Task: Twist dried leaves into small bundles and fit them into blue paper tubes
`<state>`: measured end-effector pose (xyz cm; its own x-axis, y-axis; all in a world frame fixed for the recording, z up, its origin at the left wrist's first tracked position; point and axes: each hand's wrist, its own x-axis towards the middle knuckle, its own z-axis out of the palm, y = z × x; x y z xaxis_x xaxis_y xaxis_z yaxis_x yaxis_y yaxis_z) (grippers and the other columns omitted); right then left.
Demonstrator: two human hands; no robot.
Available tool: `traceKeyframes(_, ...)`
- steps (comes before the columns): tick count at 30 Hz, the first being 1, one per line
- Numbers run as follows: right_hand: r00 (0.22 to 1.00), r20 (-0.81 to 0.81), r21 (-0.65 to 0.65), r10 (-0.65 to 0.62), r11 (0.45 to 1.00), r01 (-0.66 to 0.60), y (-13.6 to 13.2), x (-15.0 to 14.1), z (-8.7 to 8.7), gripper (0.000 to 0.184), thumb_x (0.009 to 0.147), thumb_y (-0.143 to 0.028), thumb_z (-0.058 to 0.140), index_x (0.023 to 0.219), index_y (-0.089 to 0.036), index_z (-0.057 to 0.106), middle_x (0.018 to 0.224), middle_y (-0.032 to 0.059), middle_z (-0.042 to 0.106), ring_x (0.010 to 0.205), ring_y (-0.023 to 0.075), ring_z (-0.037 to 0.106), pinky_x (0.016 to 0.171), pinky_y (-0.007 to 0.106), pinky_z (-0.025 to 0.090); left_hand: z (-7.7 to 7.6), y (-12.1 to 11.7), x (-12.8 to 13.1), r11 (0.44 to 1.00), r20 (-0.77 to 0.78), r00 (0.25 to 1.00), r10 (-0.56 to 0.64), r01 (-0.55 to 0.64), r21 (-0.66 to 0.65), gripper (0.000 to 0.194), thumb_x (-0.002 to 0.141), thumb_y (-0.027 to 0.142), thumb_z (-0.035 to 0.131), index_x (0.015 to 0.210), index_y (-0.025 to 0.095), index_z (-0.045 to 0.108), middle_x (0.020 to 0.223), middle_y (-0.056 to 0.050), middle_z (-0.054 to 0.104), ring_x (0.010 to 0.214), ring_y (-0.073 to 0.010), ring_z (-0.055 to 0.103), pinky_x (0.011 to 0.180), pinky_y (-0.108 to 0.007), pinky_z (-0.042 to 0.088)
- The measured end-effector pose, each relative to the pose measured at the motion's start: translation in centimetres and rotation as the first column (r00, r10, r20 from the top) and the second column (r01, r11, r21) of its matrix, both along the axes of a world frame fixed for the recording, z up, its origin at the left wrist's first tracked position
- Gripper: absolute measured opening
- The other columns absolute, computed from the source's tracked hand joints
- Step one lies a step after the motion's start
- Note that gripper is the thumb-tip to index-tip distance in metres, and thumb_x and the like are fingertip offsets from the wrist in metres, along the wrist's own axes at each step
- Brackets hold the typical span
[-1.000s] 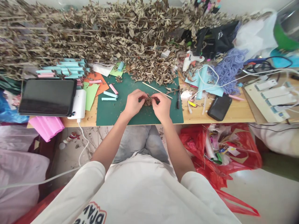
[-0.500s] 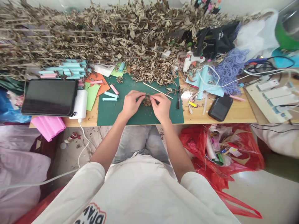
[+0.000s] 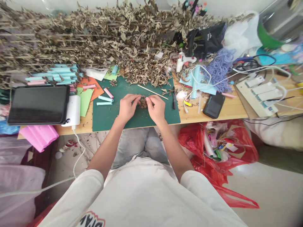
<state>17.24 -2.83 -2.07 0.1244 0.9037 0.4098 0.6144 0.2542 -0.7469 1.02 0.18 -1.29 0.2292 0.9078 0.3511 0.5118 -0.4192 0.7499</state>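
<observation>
Over a green cutting mat (image 3: 113, 119), my left hand (image 3: 127, 107) and my right hand (image 3: 156, 108) face each other with thumbs and forefingers pinched together. Between the fingertips lies a small heap of crumbled dried leaves (image 3: 143, 103), and both hands pinch at its upper edge. The exact bits in each pinch are too small to see. A thin wooden stick (image 3: 152, 92) lies just beyond my fingers. Left of my left hand are blue paper tubes (image 3: 104, 101) and a pink paper tube (image 3: 108, 93). A black pen (image 3: 174, 98) lies at the mat's right side.
Dried leafy stalks (image 3: 94, 37) cover the back of the table, with loose leaves (image 3: 146, 72) spilling onto the mat. At left are a tablet (image 3: 39, 104) and a white power bank (image 3: 74, 110). A glue gun (image 3: 184, 60), phone (image 3: 214, 105) and power strip (image 3: 257, 94) stand right.
The camera view has turned slightly, so the table appears shifted left and tilted. Both hands stay pinched at the leaf heap, with hardly any movement relative to the mat.
</observation>
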Motion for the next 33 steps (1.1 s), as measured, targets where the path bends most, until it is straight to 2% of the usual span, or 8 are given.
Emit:
traceKeyframes(4, 1.000, 0.003, 0.011, 0.018, 1.000, -0.018, -0.1, -0.2, -0.1, 0.026, 0.099, -0.032, 0.049, 0.085, -0.022, 0.069, 0.090, 0.0057, 0.071, 0.087, 0.0186, 0.066, 0.081, 0.032, 0.053, 0.3, 0.1, -0.3, 1.000, 0.022, 1.000, 0.001, -0.002, 0.013, 0.029, 0.097, 0.021, 0.053, 0.121, 0.020, 0.069, 0.098, -0.006, 0.077, 0.101, -0.0197, 0.068, 0.096, -0.036, 0.052)
traceKeyframes(7, 1.000, -0.003, 0.017, 0.015, 1.000, -0.015, -0.1, -0.2, -0.3, 0.024, 0.098, -0.030, 0.051, 0.086, -0.021, 0.070, 0.090, 0.0055, 0.071, 0.086, 0.0186, 0.066, 0.080, 0.032, 0.053, 0.4, 0.2, -0.5, 0.998, -0.013, 0.999, 0.030, -0.029, 0.053, 0.026, 0.090, 0.019, 0.063, 0.114, 0.020, 0.072, 0.100, -0.006, 0.075, 0.101, -0.0213, 0.066, 0.096, -0.037, 0.052)
traceKeyframes(12, 1.000, -0.023, 0.014, 0.020, 1.000, -0.020, -0.1, -0.2, -0.4, 0.023, 0.097, -0.030, 0.051, 0.086, -0.021, 0.070, 0.090, 0.0057, 0.071, 0.087, 0.0189, 0.066, 0.081, 0.033, 0.052, 0.3, 0.3, -0.6, 0.999, -0.008, 1.000, 0.027, -0.026, 0.038, 0.019, 0.088, 0.017, 0.065, 0.103, 0.020, 0.076, 0.094, -0.005, 0.073, 0.088, -0.0188, 0.067, 0.087, -0.035, 0.054)
traceKeyframes(16, 1.000, -0.021, 0.013, 0.019, 1.000, -0.019, -0.2, -0.3, -0.3, 0.023, 0.097, -0.030, 0.051, 0.086, -0.020, 0.070, 0.090, 0.0059, 0.071, 0.088, 0.0189, 0.066, 0.083, 0.033, 0.052, 0.0, 0.2, -0.4, 1.000, 0.008, 1.000, 0.006, -0.007, 0.009, 0.017, 0.087, 0.026, 0.070, 0.102, 0.020, 0.077, 0.089, -0.004, 0.076, 0.090, -0.0197, 0.070, 0.090, -0.035, 0.054)
traceKeyframes(19, 1.000, -0.021, 0.004, 0.016, 1.000, -0.016, -0.2, -0.3, -0.4, 0.024, 0.097, -0.030, 0.051, 0.087, -0.021, 0.070, 0.091, 0.0060, 0.071, 0.090, 0.0191, 0.066, 0.084, 0.033, 0.052, 0.3, -0.1, -0.4, 1.000, 0.007, 1.000, 0.015, -0.015, -0.015, 0.025, 0.096, 0.035, 0.058, 0.104, 0.020, 0.076, 0.094, -0.006, 0.078, 0.096, -0.0203, 0.071, 0.093, -0.035, 0.054)
traceKeyframes(23, 1.000, -0.026, -0.017, 0.011, 1.000, -0.011, -0.3, -0.2, -0.4, 0.024, 0.097, -0.031, 0.050, 0.088, -0.021, 0.070, 0.092, 0.0059, 0.071, 0.091, 0.0190, 0.066, 0.086, 0.034, 0.052, 0.9, -0.4, -1.1, 0.999, 0.004, 1.000, 0.022, -0.022, 0.026, 0.040, 0.104, 0.041, 0.041, 0.118, 0.018, 0.071, 0.110, -0.010, 0.076, 0.109, -0.0208, 0.068, 0.100, -0.037, 0.051)
traceKeyframes(27, 0.999, -0.040, -0.039, 0.010, 0.999, -0.012, -0.5, -0.1, -0.3, 0.023, 0.097, -0.031, 0.051, 0.089, -0.022, 0.070, 0.093, 0.0056, 0.072, 0.092, 0.0187, 0.066, 0.086, 0.034, 0.054, 1.0, -0.4, -2.7, 0.993, -0.066, 0.994, 0.092, -0.087, 0.074, 0.040, 0.103, 0.039, 0.042, 0.129, 0.019, 0.064, 0.125, -0.011, 0.070, 0.119, -0.0219, 0.064, 0.107, -0.040, 0.048)
traceKeyframes(33, 0.999, -0.034, -0.022, 0.012, 1.000, -0.013, -0.7, 0.1, -0.1, 0.023, 0.097, -0.029, 0.050, 0.092, -0.022, 0.071, 0.095, 0.0061, 0.072, 0.091, 0.0179, 0.066, 0.085, 0.033, 0.055, 0.9, -0.8, -6.7, 0.957, -0.134, 0.951, 0.278, -0.261, 0.129, 0.034, 0.099, 0.029, 0.046, 0.126, 0.021, 0.065, 0.126, -0.010, 0.069, 0.119, -0.0228, 0.063, 0.106, -0.040, 0.049)
